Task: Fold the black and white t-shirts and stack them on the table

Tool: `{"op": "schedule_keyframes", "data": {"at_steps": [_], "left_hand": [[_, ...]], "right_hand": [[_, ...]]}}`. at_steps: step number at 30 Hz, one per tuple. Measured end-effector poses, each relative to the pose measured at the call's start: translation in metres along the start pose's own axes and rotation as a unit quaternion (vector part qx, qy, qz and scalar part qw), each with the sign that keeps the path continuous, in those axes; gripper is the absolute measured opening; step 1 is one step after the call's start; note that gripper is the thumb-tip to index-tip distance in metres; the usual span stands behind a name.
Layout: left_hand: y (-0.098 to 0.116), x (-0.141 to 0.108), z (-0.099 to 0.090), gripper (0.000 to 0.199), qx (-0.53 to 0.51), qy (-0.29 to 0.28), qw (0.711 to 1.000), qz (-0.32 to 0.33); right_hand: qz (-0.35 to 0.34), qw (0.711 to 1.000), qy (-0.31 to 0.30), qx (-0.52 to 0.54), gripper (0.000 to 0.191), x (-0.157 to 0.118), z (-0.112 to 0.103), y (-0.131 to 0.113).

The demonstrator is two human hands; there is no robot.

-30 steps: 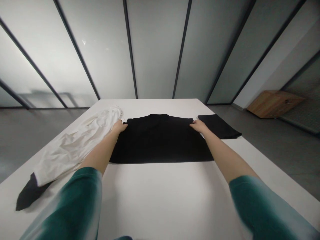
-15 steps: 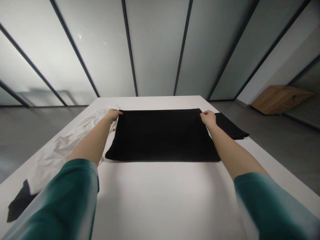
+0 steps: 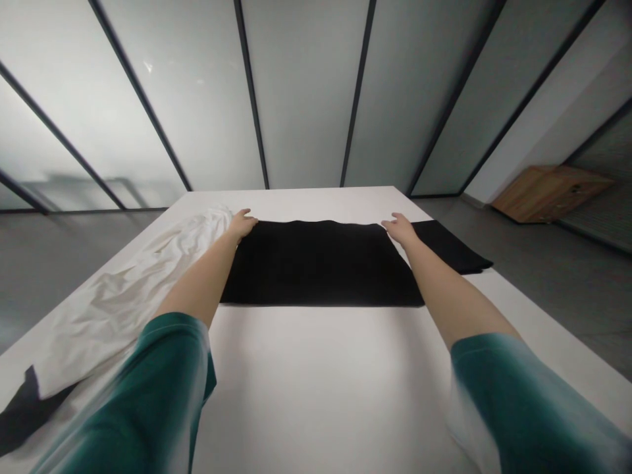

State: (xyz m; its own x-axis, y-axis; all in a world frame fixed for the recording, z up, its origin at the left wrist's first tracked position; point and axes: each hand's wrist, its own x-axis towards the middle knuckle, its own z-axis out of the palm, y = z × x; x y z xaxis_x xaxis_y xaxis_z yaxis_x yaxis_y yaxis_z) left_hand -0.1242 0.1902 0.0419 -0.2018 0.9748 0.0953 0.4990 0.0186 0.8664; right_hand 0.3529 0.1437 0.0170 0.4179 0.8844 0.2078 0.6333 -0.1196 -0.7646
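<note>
A black folded cloth (image 3: 320,263) lies across the white table (image 3: 316,375), its far edge slightly wavy. At its far left corner is my left hand (image 3: 241,226), fingers stretched apart and touching the cloth. My right hand (image 3: 399,230) rests at the far right corner, thumb and fingers likewise spread. Neither hand shows a pinch on the fabric, though the undersides of both are hidden.
Crumpled white fabric (image 3: 143,276) runs along the table's left side, with a dark piece of cloth (image 3: 29,415) at its near end. Another black folded cloth (image 3: 451,247) lies at the right edge. Beyond stand frosted panels (image 3: 306,92) and a wooden cabinet (image 3: 548,194).
Both hands have moved inward, and their pinching fingers have spread apart. The cloth's near edge has shifted away from me, and its far edge has gone from straight to wavy.
</note>
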Motion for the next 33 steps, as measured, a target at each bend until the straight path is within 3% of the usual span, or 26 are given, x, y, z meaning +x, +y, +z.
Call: {"op": "schedule_keyframes", "data": {"at_steps": [3,7,11,15,21,26,29,33], "left_hand": [[-0.016,-0.024,-0.006,0.055,0.135,-0.059,0.988,0.055],[-0.036,-0.069,-0.023,0.063,0.298,-0.1,0.943,0.111],[-0.052,-0.115,-0.038,0.068,0.382,-0.086,0.916,0.09],[-0.057,-0.145,-0.047,0.062,0.383,-0.049,0.919,0.086],[-0.05,-0.161,-0.054,0.065,0.356,-0.062,0.931,0.041],[-0.054,-0.162,-0.05,0.07,0.307,-0.056,0.939,0.146],[-0.056,-0.158,-0.048,0.057,0.276,-0.084,0.937,0.194],[-0.053,-0.151,-0.051,0.034,0.292,-0.135,0.935,0.149]], "right_hand": [[-0.015,0.991,-0.043,-0.129,0.049,-0.026,-0.012,0.006],[-0.078,0.967,-0.112,-0.216,0.043,-0.07,-0.033,0.018],[-0.062,0.955,-0.117,-0.264,0.043,-0.111,-0.044,0.03],[-0.037,0.954,-0.102,-0.279,0.047,-0.138,-0.045,0.031],[-0.024,0.944,-0.132,-0.301,0.043,-0.151,-0.049,0.019],[-0.035,0.945,-0.118,-0.302,0.036,-0.156,-0.049,0.011],[-0.026,0.952,-0.12,-0.282,0.039,-0.156,-0.051,0.01],[-0.009,0.948,-0.175,-0.264,0.036,-0.148,-0.055,0.014]]}}
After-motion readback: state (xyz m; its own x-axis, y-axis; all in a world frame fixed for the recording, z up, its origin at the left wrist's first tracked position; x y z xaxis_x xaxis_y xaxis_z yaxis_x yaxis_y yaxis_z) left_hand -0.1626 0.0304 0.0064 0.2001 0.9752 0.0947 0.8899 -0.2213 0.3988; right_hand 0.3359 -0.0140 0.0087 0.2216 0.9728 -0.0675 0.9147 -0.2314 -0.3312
